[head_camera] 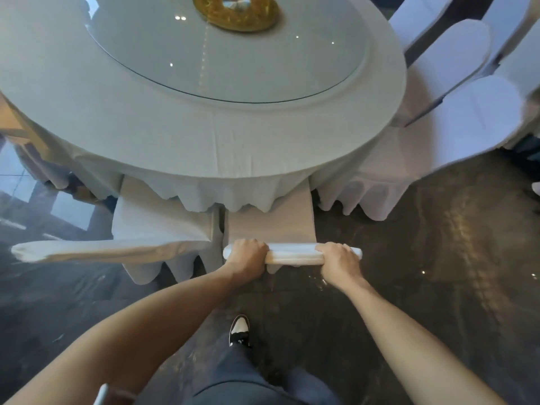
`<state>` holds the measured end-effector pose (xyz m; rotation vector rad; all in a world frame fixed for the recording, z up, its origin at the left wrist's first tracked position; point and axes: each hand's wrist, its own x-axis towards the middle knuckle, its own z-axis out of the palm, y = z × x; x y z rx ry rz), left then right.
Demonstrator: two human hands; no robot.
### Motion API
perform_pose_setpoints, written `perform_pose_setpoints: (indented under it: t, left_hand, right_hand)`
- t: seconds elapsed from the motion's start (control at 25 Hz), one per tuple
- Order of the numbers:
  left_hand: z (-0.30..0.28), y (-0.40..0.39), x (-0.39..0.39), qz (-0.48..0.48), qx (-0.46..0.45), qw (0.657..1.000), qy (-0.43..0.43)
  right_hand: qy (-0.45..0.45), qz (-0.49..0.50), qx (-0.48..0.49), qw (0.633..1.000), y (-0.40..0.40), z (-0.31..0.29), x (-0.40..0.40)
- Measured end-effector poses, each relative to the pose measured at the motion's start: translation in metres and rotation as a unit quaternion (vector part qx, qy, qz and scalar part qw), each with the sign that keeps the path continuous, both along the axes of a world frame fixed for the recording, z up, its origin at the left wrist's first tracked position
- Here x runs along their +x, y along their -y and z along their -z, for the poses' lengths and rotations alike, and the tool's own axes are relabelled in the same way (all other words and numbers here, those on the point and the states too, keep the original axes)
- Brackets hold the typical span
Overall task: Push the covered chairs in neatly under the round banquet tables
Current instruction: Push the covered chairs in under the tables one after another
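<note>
While both hands (247,254) (336,257) grip it, tablecloth (233,159) hides chair (270,226) seat.

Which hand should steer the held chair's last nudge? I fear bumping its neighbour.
Probably the left hand: it grips the backrest end nearest the neighbouring chair; the right hand grips the far end.

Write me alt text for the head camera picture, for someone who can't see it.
Seen from above, a person's left hand and right hand grip the top of a white-covered chair, its seat partly under a round banquet table with a white cloth. A second covered chair stands beside it on the left, and more sit at the right.
</note>
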<state>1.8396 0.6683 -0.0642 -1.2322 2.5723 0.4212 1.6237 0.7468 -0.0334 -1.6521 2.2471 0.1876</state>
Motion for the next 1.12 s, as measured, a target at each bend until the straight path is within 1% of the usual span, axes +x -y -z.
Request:
perform_pose_setpoints:
  t: [0.12,0.36,0.48,0.64,0.72,0.88,0.96,1.04,1.12]
  left_hand:
    - [-0.001,0.010,-0.008,-0.026,0.009,1.000,-0.011]
    - [0.000,0.031,-0.014,-0.065,0.012,0.997,-0.026]
    - [0.002,0.045,-0.008,-0.084,0.003,0.996,-0.008]
    - [0.008,0.040,-0.007,-0.085,-0.012,0.996,0.002]
    - [0.010,0.035,-0.004,-0.087,0.003,0.996,-0.021]
    - [0.009,0.028,0.019,-0.136,0.037,0.984,-0.112]
    - [0.009,0.027,0.037,-0.144,0.019,0.980,-0.137]
    - [0.008,0.027,0.058,-0.159,-0.017,0.977,-0.143]
    - [0.007,0.028,0.082,-0.177,-0.051,0.977,-0.109]
  right_hand:
    - [-0.011,0.002,0.000,1.000,0.017,0.001,-0.010]
    - [0.013,-0.022,-0.003,1.000,0.041,0.001,-0.013]
    - [0.027,-0.028,-0.010,0.999,0.055,0.000,-0.006]
    - [0.038,-0.039,-0.006,0.998,0.050,0.002,-0.009]
    - [0.037,-0.049,-0.007,0.998,0.045,0.003,-0.011]
    - [0.029,-0.092,0.021,0.995,0.049,-0.005,-0.013]
    - [0.021,-0.130,0.040,0.990,0.054,-0.009,-0.012]
    - [0.019,-0.159,0.040,0.986,0.059,-0.010,-0.005]
    - [0.026,-0.183,0.026,0.982,0.065,-0.009,0.009]
